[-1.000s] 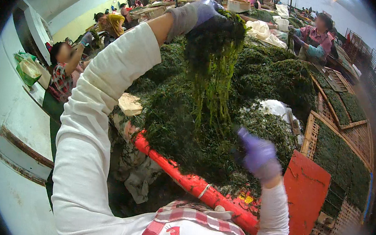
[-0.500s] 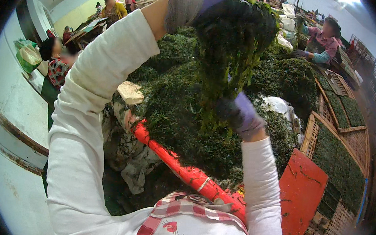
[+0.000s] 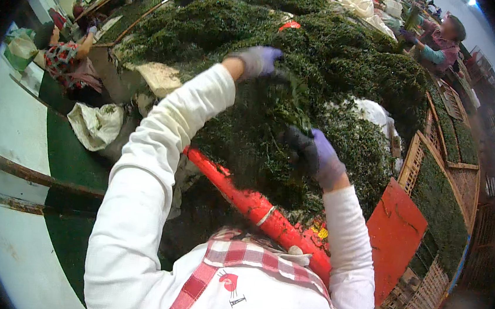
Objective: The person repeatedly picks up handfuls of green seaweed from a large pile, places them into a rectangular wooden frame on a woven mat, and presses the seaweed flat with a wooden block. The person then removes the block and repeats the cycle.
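1. Above the red crate (image 3: 266, 212), heaped high: a mound of dark green seaweed (image 3: 262, 120), spilling over the near rim and reaching far back beyond it.
2. Left hand (image 3: 257, 61), purple-gloved, closed around a tuft on the mound's crest, farther from the crate rim.
3. Right hand (image 3: 317, 156), also gloved, curled into a darker clump nearer the crate rim, fingers buried in strands.
4. Best to grip loosely tangled tufts only, pull upward rather than sideways, keep both hands close together so strands separate cleanly.
5. Right of the crate: wooden drying frames (image 3: 444, 189) filled with green; left of it, a crumpled white sack (image 3: 94, 124).
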A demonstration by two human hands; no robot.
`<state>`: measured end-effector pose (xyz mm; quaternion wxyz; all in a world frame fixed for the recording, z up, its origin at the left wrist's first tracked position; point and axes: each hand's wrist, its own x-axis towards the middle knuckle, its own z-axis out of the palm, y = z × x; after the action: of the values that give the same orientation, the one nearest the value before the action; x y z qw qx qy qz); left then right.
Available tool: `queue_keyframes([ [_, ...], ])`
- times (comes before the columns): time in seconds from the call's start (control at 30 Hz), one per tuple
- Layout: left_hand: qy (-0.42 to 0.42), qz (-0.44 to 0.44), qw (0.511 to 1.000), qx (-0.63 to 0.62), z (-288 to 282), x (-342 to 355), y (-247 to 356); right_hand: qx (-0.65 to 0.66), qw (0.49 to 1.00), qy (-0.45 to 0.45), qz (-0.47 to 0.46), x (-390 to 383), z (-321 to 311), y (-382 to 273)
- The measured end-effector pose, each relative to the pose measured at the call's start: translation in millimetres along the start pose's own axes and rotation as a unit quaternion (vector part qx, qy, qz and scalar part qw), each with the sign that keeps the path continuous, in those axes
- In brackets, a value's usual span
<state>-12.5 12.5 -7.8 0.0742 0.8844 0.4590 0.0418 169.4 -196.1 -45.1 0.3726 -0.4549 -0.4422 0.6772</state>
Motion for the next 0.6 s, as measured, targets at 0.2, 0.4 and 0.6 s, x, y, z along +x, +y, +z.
queue_keyframes([
  [0.2, -0.106, 0.140, 0.925, -0.338, 109.7, -85.6, 27.2, -0.009, 1.000, -0.025, -0.017, 43.4, -9.6, -16.3],
  [0.4, 0.127, -0.054, 0.960, -0.242, 163.9, -112.3, 49.9, -0.160, 0.952, -0.040, -0.257, 13.4, -29.7, -84.8],
  [0.6, 0.140, -0.096, 0.976, -0.133, 189.5, -111.1, -3.7, 0.123, 0.956, 0.031, -0.264, -4.4, -24.6, -154.3],
])
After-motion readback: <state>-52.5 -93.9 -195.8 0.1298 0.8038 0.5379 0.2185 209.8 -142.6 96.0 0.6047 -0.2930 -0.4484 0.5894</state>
